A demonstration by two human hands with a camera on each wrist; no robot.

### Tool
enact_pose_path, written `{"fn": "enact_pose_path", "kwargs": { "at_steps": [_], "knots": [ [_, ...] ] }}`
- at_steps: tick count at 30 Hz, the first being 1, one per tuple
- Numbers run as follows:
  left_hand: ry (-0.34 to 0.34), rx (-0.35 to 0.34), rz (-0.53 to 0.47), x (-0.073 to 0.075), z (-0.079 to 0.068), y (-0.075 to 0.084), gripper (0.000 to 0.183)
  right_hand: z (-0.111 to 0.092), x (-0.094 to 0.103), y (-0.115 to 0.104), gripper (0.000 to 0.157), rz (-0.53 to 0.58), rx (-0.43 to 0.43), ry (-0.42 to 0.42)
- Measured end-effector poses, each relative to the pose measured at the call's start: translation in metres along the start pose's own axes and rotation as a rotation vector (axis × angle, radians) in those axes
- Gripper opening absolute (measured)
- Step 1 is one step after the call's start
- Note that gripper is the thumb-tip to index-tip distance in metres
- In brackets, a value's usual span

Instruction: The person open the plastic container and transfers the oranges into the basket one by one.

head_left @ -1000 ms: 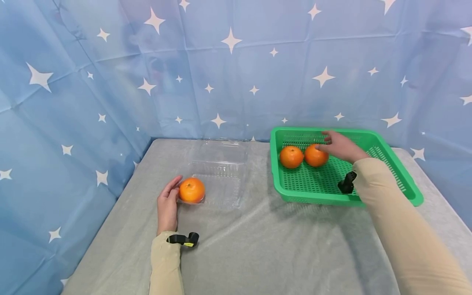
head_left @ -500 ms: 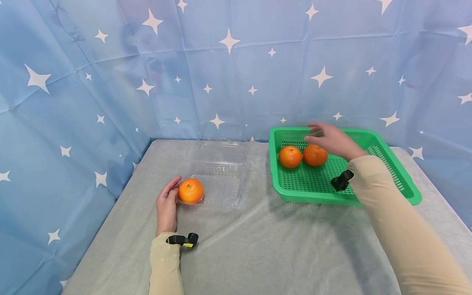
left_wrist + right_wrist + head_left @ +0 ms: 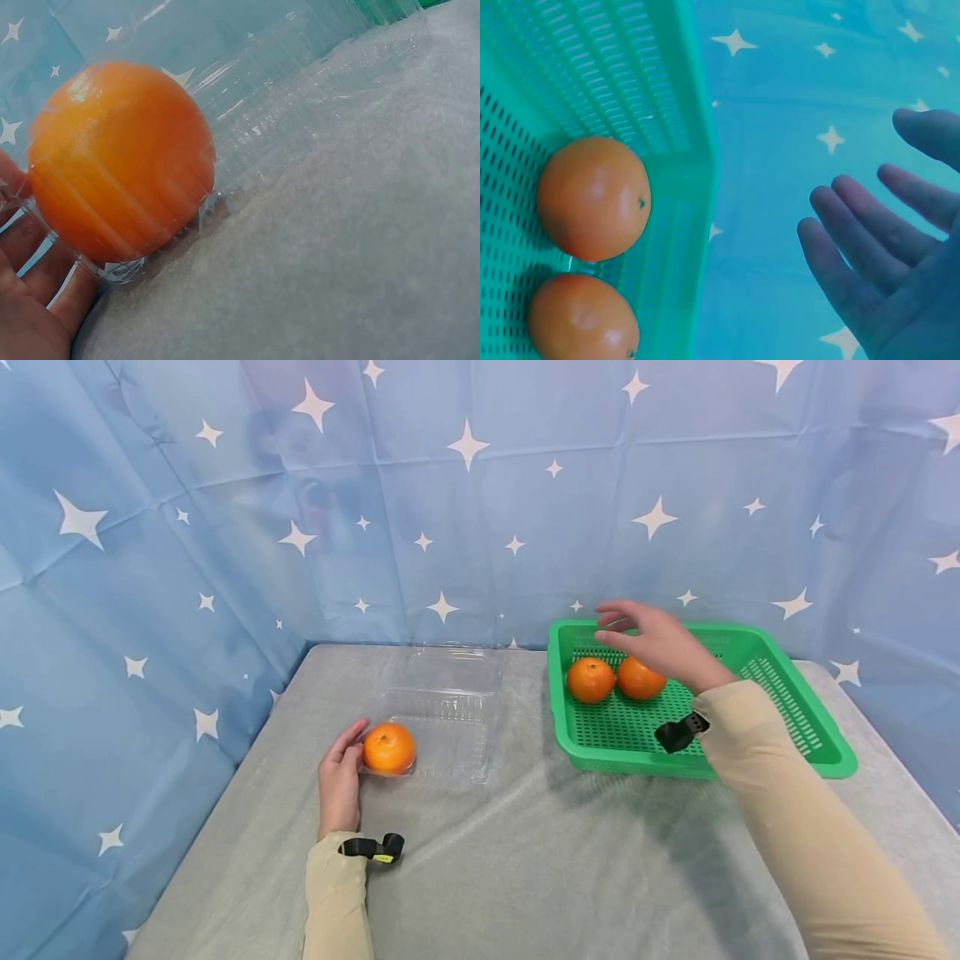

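Note:
My left hand [image 3: 341, 781] rests against the left side of a clear plastic clamshell box [image 3: 453, 752], its fingers extended along the outside wall. The box stands on the cloth with its lid [image 3: 450, 667] folded back. An orange [image 3: 389, 748] sits in the box's left front corner, beside those fingers, filling much of the left wrist view. My right hand [image 3: 663, 647] hovers over the back of a green basket [image 3: 637, 762], fingers spread and holding nothing. Two more oranges, one at the left [image 3: 590, 680] and one at the right [image 3: 640, 680], lie side by side in the basket, below that hand.
A grey cloth [image 3: 510, 868] covers the table. Blue curtains with white stars [image 3: 480, 502] hang behind it and along the left side. The basket has raised, slotted walls. Black wrist cameras sit on both sleeves.
My right hand has risen off the right-hand orange in the basket and moved left and up, empty. The left hand and the box have stayed in place.

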State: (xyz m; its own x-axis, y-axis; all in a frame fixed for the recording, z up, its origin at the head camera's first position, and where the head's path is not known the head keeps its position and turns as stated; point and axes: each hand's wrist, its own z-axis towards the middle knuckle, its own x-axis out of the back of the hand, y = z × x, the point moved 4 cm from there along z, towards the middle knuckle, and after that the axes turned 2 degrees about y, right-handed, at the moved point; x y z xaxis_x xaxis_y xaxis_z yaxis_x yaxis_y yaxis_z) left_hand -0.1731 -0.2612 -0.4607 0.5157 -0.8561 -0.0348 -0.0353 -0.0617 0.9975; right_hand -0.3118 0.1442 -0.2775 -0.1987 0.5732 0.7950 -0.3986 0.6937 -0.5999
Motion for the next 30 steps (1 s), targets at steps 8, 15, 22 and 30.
{"fn": "enact_pose_path", "kwargs": {
  "at_steps": [8, 15, 22, 30],
  "knots": [
    [0.0, 0.017, 0.01, 0.0, 0.0, -0.002, 0.035, -0.005, -0.005, -0.017, 0.048, 0.028, 0.044, 0.061],
    [-0.003, 0.006, 0.023, 0.0, 0.001, -0.001, 0.035, -0.011, -0.012, -0.037, 0.043, 0.09, 0.11, 0.138],
    [-0.001, -0.007, 0.025, 0.0, 0.003, -0.001, 0.034, -0.017, -0.022, -0.051, 0.042, 0.172, 0.135, 0.194],
    [-0.011, -0.014, 0.006, 0.0, 0.002, -0.002, 0.034, -0.022, -0.043, -0.065, 0.038, 0.294, 0.137, 0.213]
  ]
}}
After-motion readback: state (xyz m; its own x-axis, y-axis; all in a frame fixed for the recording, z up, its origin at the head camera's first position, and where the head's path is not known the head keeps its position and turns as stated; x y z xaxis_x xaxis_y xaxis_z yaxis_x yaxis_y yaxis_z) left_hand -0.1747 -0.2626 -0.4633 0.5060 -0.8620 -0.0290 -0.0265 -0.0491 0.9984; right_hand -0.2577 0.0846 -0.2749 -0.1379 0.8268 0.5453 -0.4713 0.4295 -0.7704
